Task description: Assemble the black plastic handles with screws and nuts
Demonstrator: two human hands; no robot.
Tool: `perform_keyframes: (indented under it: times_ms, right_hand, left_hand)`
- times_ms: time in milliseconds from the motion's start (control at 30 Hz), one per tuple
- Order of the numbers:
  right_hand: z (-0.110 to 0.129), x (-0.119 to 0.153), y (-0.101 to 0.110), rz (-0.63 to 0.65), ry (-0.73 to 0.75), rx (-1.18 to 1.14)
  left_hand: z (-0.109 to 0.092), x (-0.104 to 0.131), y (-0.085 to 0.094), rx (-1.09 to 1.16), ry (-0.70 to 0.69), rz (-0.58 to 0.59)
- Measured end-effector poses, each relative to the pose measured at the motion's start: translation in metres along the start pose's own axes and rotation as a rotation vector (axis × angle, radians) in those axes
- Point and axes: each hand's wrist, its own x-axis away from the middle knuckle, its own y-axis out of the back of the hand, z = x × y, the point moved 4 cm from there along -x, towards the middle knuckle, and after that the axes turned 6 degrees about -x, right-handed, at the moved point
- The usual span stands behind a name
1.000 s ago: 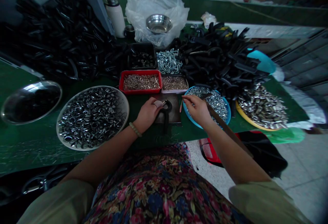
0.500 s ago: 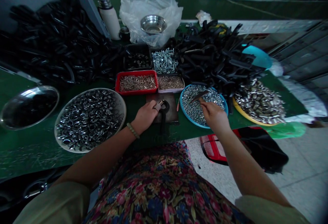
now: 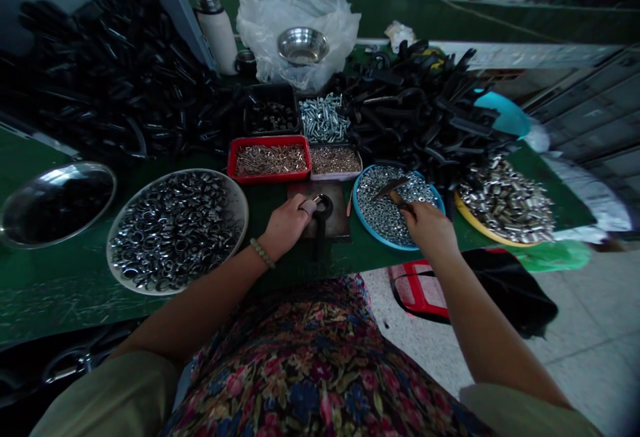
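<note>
On the green bench (image 3: 300, 263), one flat metal plate (image 3: 339, 223), bearing one black part (image 3: 321, 223) with a ring-shaped end, ring pointing away from the person.

Left hand (image 3: 287, 223): fingers drawn narrow on a small shiny piece (image 3: 318, 198) at the ring; its exact shape is too small to tell. One bead bracelet (image 3: 263, 253) on the wrist.

Right hand (image 3: 431, 227): closed around the handle of one hammer (image 3: 391, 188), its dark head above the blue basin (image 3: 357, 213) of small silvery pieces.

Between plate and blue basin: one slim pinkish item (image 3: 349, 207), lying apart from both hands.

Beyond the plate: one red tray (image 3: 270, 179) of thin coppery pins; touching it, one pale-walled tray (image 3: 337, 175) of small pieces; behind these, one black tray (image 3: 247, 113) of dark bits and one heap of silvery screws (image 3: 325, 119).

To the left: one whitish dish (image 3: 113, 270) of shiny rings, one steel bowl (image 3: 111, 190) of dark pieces, one large pile of black parts (image 3: 125, 77).

To the right: one yellow basin (image 3: 473, 227) of metal sleeves; behind it, a second black pile (image 3: 415, 103).
</note>
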Motion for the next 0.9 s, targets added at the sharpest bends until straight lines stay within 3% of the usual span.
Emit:
perform_keyframes:
  times_ms: [267, 400, 500, 600, 700, 800, 900]
  right_hand:
    - [0.002, 0.000, -0.003, 0.090, -0.097, 0.043]
    - [0.044, 0.004, 0.011, 0.048, -0.069, -0.220]
    - [0.095, 0.004, 0.022, 0.146, 0.060, -0.529]
    - [0.132, -0.002, 0.033, 0.180, 0.154, -0.653]
    - [0.144, -0.011, 0.037, 0.156, 0.134, -0.671]
    - [0.147, -0.015, 0.034, 0.290, 0.130, -0.624]
    - [0.147, -0.017, 0.037, 0.224, 0.116, -0.620]
  left_hand:
    - [-0.004, 0.011, 0.007, 0.046, -0.026, 0.007]
    - [-0.006, 0.018, 0.009, 0.069, -0.027, 0.005]
    - [-0.007, 0.020, 0.005, 0.055, -0.001, -0.004]
    - [-0.007, 0.020, 0.002, 0.055, 0.010, -0.010]
    - [-0.006, 0.019, 0.000, 0.066, -0.005, -0.002]
    - [-0.005, 0.019, 0.001, 0.083, 0.004, 0.000]
    - [-0.006, 0.019, 0.003, 0.102, -0.002, 0.015]
